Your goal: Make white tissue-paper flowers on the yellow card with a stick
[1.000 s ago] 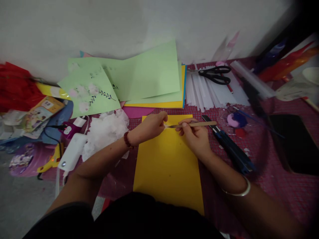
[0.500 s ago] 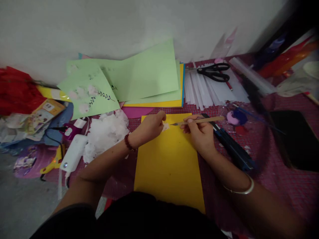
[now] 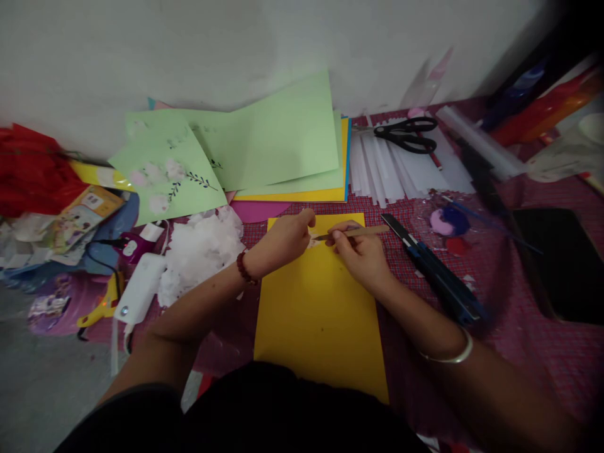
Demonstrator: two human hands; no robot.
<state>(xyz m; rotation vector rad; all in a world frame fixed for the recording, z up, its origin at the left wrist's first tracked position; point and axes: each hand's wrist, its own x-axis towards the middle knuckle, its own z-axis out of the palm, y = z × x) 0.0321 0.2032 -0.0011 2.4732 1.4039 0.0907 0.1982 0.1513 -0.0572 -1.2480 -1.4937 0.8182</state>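
Observation:
Over the upper part of a yellow sheet [image 3: 321,314], my left hand [image 3: 285,242] is closed, its fingers pinched at a small white piece [image 3: 313,240] that is partly hidden. My right hand [image 3: 361,251] grips a thin pointed stick [image 3: 372,231] of pale wood colour, like a brush or needle tool. The stick's dark tip points left and meets the white piece beside my left fingers. A large blue and black box cutter [image 3: 434,270] lies just right of my right hand.
White paper bits [image 3: 201,251] are heaped on the left, near a white power bank [image 3: 141,289] and a yellow glue gun [image 3: 104,308]. Green sheets [image 3: 283,138], one decorated with flowers, lean behind. Black scissors [image 3: 408,134] rest on white strips [image 3: 377,167]. A dark phone [image 3: 559,264] lies right.
My right hand has moved left with the stick, bringing its tip up to the white piece at my left fingers. The box cutter's blade end is now uncovered. My left hand has barely moved.

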